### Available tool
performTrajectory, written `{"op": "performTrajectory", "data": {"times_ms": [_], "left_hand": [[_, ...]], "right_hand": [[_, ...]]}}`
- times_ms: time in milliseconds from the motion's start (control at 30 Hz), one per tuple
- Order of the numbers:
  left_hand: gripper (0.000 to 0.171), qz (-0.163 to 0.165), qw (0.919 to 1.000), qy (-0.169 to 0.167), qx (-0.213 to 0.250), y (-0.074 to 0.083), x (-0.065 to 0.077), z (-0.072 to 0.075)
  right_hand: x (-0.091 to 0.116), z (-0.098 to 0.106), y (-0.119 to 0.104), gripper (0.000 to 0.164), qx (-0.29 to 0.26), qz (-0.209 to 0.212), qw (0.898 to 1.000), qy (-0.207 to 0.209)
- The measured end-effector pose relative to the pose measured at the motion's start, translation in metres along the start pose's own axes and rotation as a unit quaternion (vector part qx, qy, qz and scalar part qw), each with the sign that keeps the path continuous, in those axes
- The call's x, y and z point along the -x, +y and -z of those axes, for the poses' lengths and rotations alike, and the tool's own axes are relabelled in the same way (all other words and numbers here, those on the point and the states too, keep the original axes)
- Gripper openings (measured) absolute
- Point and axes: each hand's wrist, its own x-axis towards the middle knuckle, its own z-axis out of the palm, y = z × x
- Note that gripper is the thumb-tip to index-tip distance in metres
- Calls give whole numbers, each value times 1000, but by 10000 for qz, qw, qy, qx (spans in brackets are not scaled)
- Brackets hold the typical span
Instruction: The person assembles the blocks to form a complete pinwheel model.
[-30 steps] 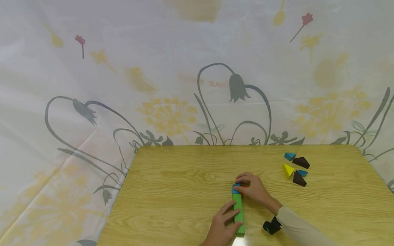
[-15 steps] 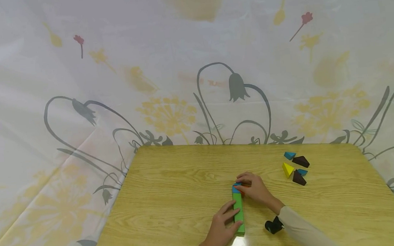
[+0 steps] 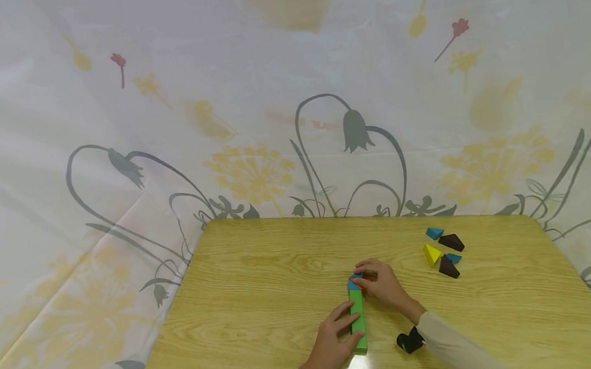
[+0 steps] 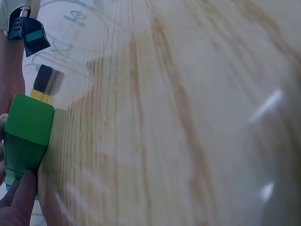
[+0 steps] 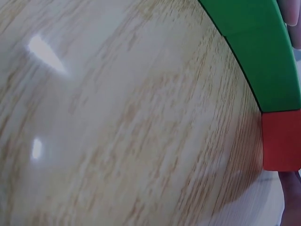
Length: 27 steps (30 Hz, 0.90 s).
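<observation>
Green blocks (image 3: 355, 297) lie end to end on the wooden table, with blue pieces (image 3: 352, 285) and a red block (image 5: 282, 141) at the row's far end. My left hand (image 3: 329, 343) holds the green row near its close end from the left, its fingers spread along it. At the far end my right hand (image 3: 384, 283) pinches the red block beside the blue pieces. Its fingers hide part of these pieces. In the right wrist view the red block butts against the green one.
Loose pieces lie back right on the table (image 3: 260, 265): a yellow block (image 3: 432, 255), dark brown blocks (image 3: 449, 267) and blue blocks (image 3: 434, 233). A black wrist camera (image 3: 410, 340) sits at my right cuff. Behind hangs a flower-patterned sheet (image 3: 247, 52).
Both hands stay nearly where they were. At the far end of the row slightly more red shows between the blue pieces.
</observation>
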Motion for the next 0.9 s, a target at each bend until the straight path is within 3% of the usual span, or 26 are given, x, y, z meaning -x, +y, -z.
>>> {"op": "performTrajectory", "data": {"times_ms": [200, 900], "left_hand": [[37, -26, 9999, -12, -155, -1, 0, 0], [37, -14, 10000, -32, 6, 0, 1, -1]], "right_hand": [[-2, -7, 35, 21, 146, 78, 9998, 144], [-1, -12, 32, 22, 316, 184, 9990, 247]]}}
